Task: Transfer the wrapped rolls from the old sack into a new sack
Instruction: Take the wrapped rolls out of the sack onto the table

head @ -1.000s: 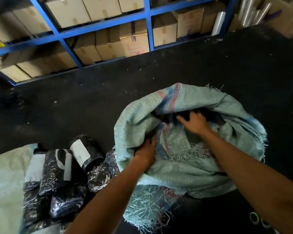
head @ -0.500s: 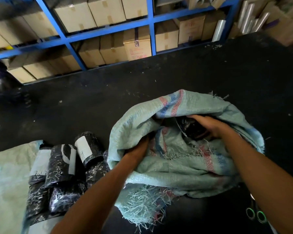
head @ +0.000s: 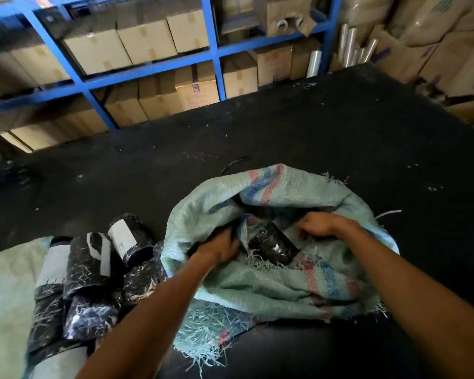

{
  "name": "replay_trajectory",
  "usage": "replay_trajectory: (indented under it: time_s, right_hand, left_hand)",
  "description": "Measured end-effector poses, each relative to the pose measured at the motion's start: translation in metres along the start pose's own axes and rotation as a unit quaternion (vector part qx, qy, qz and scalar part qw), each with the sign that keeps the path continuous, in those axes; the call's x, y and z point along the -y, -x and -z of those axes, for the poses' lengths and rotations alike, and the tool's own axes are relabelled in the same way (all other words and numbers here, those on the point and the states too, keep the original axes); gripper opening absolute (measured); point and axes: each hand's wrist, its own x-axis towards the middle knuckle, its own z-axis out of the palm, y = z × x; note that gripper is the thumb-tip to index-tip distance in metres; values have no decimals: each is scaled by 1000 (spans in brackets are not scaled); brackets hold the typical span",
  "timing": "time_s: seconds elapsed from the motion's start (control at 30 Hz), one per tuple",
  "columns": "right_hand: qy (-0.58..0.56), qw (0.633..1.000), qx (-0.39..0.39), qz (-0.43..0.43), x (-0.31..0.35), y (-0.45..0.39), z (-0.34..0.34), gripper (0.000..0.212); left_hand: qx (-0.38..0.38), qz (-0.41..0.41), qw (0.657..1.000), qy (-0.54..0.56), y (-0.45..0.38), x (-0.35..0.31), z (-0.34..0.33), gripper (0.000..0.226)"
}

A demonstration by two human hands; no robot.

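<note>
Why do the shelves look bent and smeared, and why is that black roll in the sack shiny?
Head view: the wide-angle lens bows the blue shelving toward the edges, and motion blur softens the cardboard boxes. The wrapped roll inside the old sack catches glare on its plastic film. The dark floor swallows most shadow detail.

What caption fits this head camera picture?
Both hands reach into a frayed old sack, one black wrapped roll showing inside.

Black roll point(head: 274, 245) — newly exposed in sack point(head: 271, 285)
</note>
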Motion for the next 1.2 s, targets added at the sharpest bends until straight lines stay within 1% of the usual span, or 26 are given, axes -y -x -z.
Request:
replay_trajectory:
  time_s: [0.07,0.13,0.2,0.23,0.27,0.33,0.4,0.47,0.5,0.57,0.6,0.67,0.7,0.77,0.83,0.87,0.9,0.93,0.97,1.0,1.03,1.07,1.1,1.13,1.17,1.2]
  right_hand:
    - [146,983,-109,-12,-1,9,8,33]
    - [229,963,-123,-69,3,22,12,43]
    - [270,951,-88,-124,-4,27,6,49]
    - [262,952,-79,-137,-15,24,0,47]
    - [216,960,-86,-156,-33,18,-7,44]
    - [139,967,-94,-189,-69,5,-29,53]
    - [125,969,-102,-189,-88,7,-45,70]
    - [107,972,-109,-180,-84,20,-54,93]
    - [80,975,-121,-168,-83,27,-57,97]
    - [27,977,-169,-130,-90,25,-60,91]
    - [6,975,-195,-110,-92,27,-60,81]
    - [-59,967,-234,-79,-88,28,-54,54]
    - [-102,958,-258,-69,-83,29,-51,44]
    - [-210,927,-310,-29,-72,29,-45,38]
    - [-309,896,-319,13,-66,30,-44,44]
    - [-356,882,-307,34,-64,29,-46,45]
    - [-395,870,-291,46,-62,28,-48,46]
    - [-419,862,-281,52,-61,26,-51,46]
    - [-422,860,-285,46,-60,23,-54,46]
    - [-368,877,-309,29,-59,22,-57,45]
    - [-261,899,-350,-1,-58,19,-60,44]
    - [-135,906,-399,-30,-57,20,-63,41]
    - [-22,893,-447,-35,-55,20,-65,35]
    - [59,868,-492,3,-50,22,-64,31]
    - [102,852,-509,68,-45,22,-62,28]
    - [117,850,-494,141,-37,22,-60,27]
  left_hand:
    - [-38,-99,994,39,-3,-43,6,53]
    - [-38,-193,980,40,-5,-85,1,62]
    - [17,-259,959,-114,-9,-109,-15,68]
    - [65,-237,947,-208,-9,-115,-23,64]
    - [93,-216,935,-265,-7,-120,-32,59]
    - [89,-164,936,-299,-3,-121,-41,53]
    - [71,-137,943,-295,1,-120,-44,52]
    - [65,-130,950,-276,1,-115,-46,54]
    - [73,-123,952,-272,1,-112,-46,55]
    - [86,-115,953,-266,-1,-111,-47,58]
    - [83,-121,949,-278,0,-112,-46,59]
    - [56,-173,932,-314,1,-117,-45,59]
    - [44,-203,929,-306,3,-119,-45,58]
    - [31,-218,951,-219,7,-119,-46,52]
    - [8,-141,988,-58,6,-115,-40,44]
    - [-15,-96,995,14,3,-112,-35,40]
    - [-33,-60,996,50,-1,-108,-30,37]
    - [-37,-42,997,46,-4,-105,-25,40]
    - [-14,-36,999,10,-7,-101,-23,48]
    - [16,-40,998,-37,-8,-96,-22,60]
    - [36,-45,996,-74,-7,-91,-22,70]
    - [47,-46,993,-99,-6,-87,-24,76]
    - [48,-43,992,-112,-4,-83,-25,79]
    - [47,-37,992,-111,-2,-80,-27,79]
    - [45,-30,993,-105,-2,-79,-28,77]
    - [42,-18,995,-94,0,-78,-28,74]
